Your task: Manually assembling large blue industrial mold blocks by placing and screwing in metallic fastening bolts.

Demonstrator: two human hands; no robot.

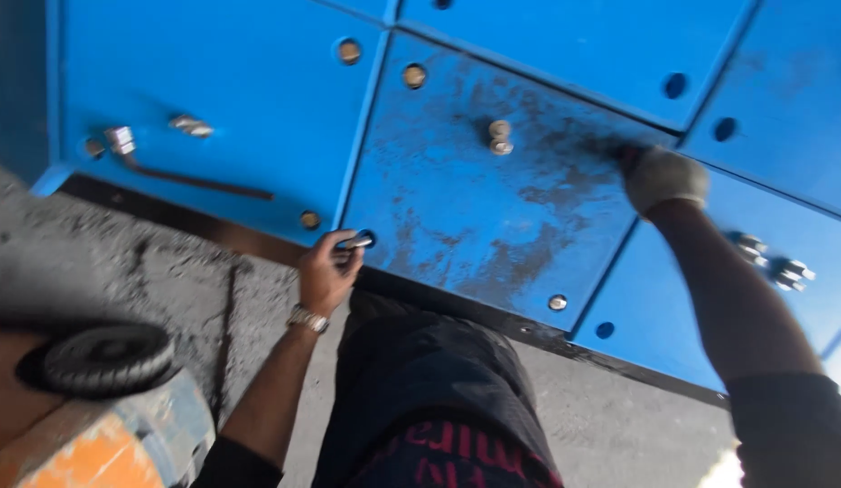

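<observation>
The left hand (328, 271) pinches a steel bolt (355, 241) at a hole on the near edge of the blue steel panel (457, 199). If the grip slackens, the bolt could slip and drop to the concrete floor (122, 262). The gloved right hand (663, 178) presses flat on the panel farther right; it holds nothing. A wrench (181, 172) lies far left, and loose bolts (500, 136) could roll.

Left hand (327, 271) bare, metal wristwatch (307, 318); right hand (664, 177) in pale glove; dark trousers (429, 389).
</observation>
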